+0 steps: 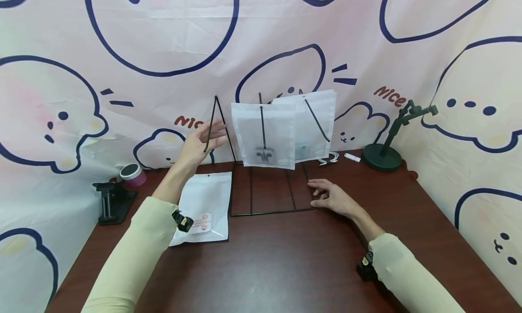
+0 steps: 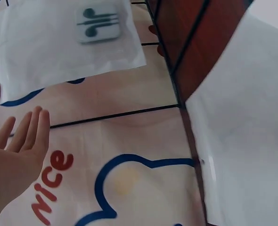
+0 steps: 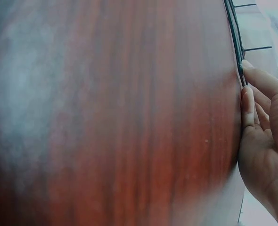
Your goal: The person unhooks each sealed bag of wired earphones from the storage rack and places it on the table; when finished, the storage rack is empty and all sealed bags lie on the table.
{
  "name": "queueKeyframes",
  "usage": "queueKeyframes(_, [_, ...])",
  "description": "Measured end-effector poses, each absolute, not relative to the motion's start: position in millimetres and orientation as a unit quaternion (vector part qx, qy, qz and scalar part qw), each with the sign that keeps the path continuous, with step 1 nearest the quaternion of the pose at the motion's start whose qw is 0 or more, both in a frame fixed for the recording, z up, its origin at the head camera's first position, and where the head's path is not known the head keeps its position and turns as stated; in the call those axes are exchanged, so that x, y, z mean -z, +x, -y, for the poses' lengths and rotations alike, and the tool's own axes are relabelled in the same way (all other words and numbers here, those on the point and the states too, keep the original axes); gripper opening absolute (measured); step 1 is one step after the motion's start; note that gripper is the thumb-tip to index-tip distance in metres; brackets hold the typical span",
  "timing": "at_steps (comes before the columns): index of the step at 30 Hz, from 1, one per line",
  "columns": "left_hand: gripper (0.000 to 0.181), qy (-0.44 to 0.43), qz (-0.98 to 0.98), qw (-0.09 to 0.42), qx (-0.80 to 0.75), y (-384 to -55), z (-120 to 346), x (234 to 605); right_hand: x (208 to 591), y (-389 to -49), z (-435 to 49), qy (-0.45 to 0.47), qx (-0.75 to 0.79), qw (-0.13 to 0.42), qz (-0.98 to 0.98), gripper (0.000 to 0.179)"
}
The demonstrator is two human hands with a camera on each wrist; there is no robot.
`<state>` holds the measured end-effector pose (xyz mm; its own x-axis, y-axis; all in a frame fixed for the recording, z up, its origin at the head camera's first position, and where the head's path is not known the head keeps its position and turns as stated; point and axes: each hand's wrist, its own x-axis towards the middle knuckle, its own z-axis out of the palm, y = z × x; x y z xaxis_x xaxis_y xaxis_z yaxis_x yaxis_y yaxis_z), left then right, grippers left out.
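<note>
A black wire display rack stands on the table with its hooks sticking up. My left hand is raised beside its left hook, fingers straight, holding nothing. My right hand is at the right front corner of the rack's base. Thumb and fingers close on the wire there. One frosted white pouch hangs on the middle hook; earphones in a case show through it. A second white pouch hangs on the right hook, partly behind the first.
Flat on the table left of the rack lies another white pouch with pink earphones in it. Further left are a black stand and a purple roll. Behind right are a green stand, a white cable and a small white stick.
</note>
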<state>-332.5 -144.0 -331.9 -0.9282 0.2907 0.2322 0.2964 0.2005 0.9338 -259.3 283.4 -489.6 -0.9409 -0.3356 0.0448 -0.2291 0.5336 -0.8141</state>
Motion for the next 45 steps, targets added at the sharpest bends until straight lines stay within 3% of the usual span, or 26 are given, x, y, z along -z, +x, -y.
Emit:
queueKeyframes(6, [0.065, -0.184, 0.782, 0.026, 0.595, -340, 130, 323, 486, -261, -281, -0.161, 0.454, 0.059, -0.874, 0.066])
queueKeyframes(17, [0.061, -0.204, 0.752, 0.02, 0.626, -342, 104, 308, 488, -258, -282, -0.166, 0.439, 0.05, -0.882, 0.065])
queueKeyframes(28, [0.053, -0.145, 0.709, 0.019, 0.689, -332, 97, 306, 488, -258, -282, -0.168, 0.442, 0.044, -0.88, 0.065])
queueKeyframes(38, [0.024, -0.14, 0.655, 0.001, 0.743, -316, 93, 313, 488, -258, -282, -0.16, 0.446, 0.049, -0.879, 0.066])
queueKeyframes(45, [0.03, -0.166, 0.627, -0.011, 0.762, -290, 95, 321, 489, -259, -281, -0.164, 0.442, 0.049, -0.88, 0.066])
